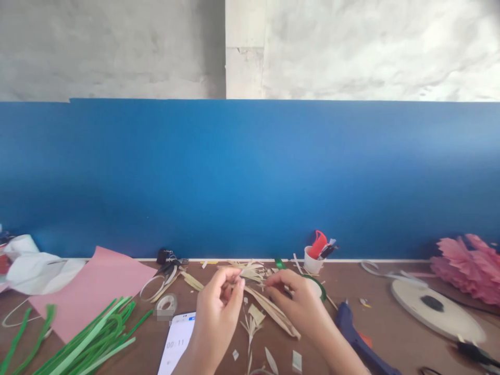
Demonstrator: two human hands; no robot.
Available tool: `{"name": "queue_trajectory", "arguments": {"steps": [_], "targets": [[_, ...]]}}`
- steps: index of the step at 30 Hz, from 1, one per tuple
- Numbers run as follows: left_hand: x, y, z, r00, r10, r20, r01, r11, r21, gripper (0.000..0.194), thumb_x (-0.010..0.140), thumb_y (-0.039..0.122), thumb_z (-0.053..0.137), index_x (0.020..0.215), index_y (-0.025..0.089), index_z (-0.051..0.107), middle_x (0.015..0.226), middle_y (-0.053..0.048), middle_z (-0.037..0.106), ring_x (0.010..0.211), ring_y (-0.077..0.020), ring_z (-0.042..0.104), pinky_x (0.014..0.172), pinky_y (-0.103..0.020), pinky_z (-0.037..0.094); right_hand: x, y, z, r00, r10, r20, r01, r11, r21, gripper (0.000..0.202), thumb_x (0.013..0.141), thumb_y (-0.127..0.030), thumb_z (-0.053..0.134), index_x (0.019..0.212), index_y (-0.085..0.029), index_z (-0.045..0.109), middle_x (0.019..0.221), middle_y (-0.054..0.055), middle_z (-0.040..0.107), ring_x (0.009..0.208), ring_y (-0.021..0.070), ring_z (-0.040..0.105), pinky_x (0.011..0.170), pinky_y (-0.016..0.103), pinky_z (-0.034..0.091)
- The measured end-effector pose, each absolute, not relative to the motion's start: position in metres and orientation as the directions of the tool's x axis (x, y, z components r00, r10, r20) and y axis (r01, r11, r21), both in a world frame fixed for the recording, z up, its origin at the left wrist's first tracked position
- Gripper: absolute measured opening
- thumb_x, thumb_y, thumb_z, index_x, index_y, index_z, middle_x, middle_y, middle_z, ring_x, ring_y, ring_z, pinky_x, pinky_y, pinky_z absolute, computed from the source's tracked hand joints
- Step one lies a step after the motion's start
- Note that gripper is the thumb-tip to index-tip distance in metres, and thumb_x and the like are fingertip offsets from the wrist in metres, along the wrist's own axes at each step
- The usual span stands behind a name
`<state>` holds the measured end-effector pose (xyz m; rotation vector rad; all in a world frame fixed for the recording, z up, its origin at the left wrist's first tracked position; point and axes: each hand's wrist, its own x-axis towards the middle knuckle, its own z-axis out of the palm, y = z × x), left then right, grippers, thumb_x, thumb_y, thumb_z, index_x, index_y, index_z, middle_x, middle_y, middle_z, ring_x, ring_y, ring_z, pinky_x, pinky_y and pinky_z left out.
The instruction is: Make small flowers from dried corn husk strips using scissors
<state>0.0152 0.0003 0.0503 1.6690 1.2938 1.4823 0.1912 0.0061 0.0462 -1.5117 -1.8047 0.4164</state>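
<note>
My left hand [222, 307] is held over the middle of the table, thumb and fingers pinched together. What lies between its fingertips is too small to make out. Just beyond them, pale dry strips like corn husk [253, 271] fan out. To the right, my right hand [294, 298] hovers with bent, loosely parted fingers and nothing visible in them. A long folded husk strip [275, 314] lies between the two hands. Below it is a small husk piece shaped like a flower on a stem [253, 324].
A phone [178, 338] showing a timer and a tape roll [167, 303] are at left, beside green pipe cleaners [97, 338] and pink paper [105, 284]. Right are a cup of tools [313, 263], a blue glue gun [357, 336], an oval white board [437, 312] and pink paper flowers [471, 265].
</note>
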Motion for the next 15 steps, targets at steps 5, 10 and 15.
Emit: {"name": "queue_trajectory", "arguments": {"steps": [5,10,15], "targets": [[0.019,0.000,0.043,-0.003,0.814,0.581,0.424,-0.525,0.738,0.018,0.089,0.027,0.051,0.095,0.022,0.066,0.088,-0.008,0.070,0.077,-0.0219,0.063,0.071,-0.030,0.048,0.190,-0.021,0.068,-0.069,0.837,0.543,0.616,0.464,-0.636,0.021,0.092,-0.026,0.046,0.086,-0.023,0.066,0.084,0.005,0.066,0.082,0.0204,0.061,0.073,0.029,0.046],[0.019,0.001,0.034,0.127,0.739,0.662,0.533,-0.613,0.583,0.020,0.091,0.017,0.046,0.102,0.022,0.063,0.092,-0.008,0.069,0.089,-0.0239,0.063,0.079,-0.035,0.048,0.180,-0.020,0.063,-0.032,0.789,0.614,0.615,0.500,-0.610,0.018,0.092,-0.023,0.046,0.092,-0.023,0.064,0.082,0.005,0.065,0.077,0.0202,0.059,0.070,0.030,0.046],[0.022,0.000,0.026,0.186,0.664,0.724,0.571,-0.673,0.471,0.021,0.090,0.014,0.046,0.105,0.020,0.058,0.093,-0.008,0.068,0.087,-0.0231,0.064,0.075,-0.036,0.051,0.179,-0.014,0.055,0.030,0.771,0.636,0.625,0.481,-0.614,0.015,0.090,-0.020,0.049,0.095,-0.023,0.062,0.077,0.002,0.063,0.071,0.0185,0.057,0.064,0.029,0.044]]}}
